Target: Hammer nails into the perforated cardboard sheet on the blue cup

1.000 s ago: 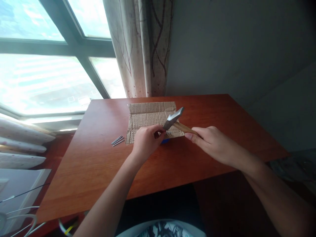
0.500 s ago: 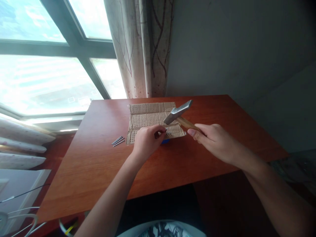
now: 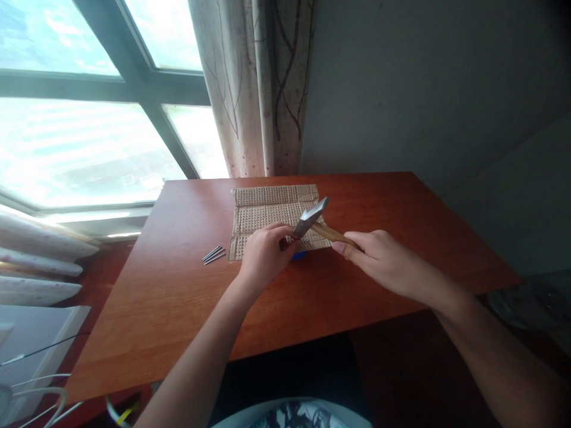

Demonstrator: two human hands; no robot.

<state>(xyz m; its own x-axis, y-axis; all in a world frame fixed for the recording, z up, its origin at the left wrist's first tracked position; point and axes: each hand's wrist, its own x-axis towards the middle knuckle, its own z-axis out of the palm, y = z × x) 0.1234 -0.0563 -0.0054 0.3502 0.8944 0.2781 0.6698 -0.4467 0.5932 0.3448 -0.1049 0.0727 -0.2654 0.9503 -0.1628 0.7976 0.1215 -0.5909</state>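
My right hand (image 3: 380, 259) is gripping a hammer (image 3: 312, 216), fingers curling around its tan wooden handle; its grey metal head is slanting over the dotted cardboard (image 3: 272, 213), right by the fingertips of my left hand (image 3: 265, 249). There I'm pinching thumb and finger together; on what, I can't tell.

texts: you can read none | labels: none legible to you | brands: none you can make out | numbers: none readable | signs: none readable

Home interior, patterned curtain (image 3: 247, 89), window (image 3: 102, 125), wooden table (image 3: 330, 291)
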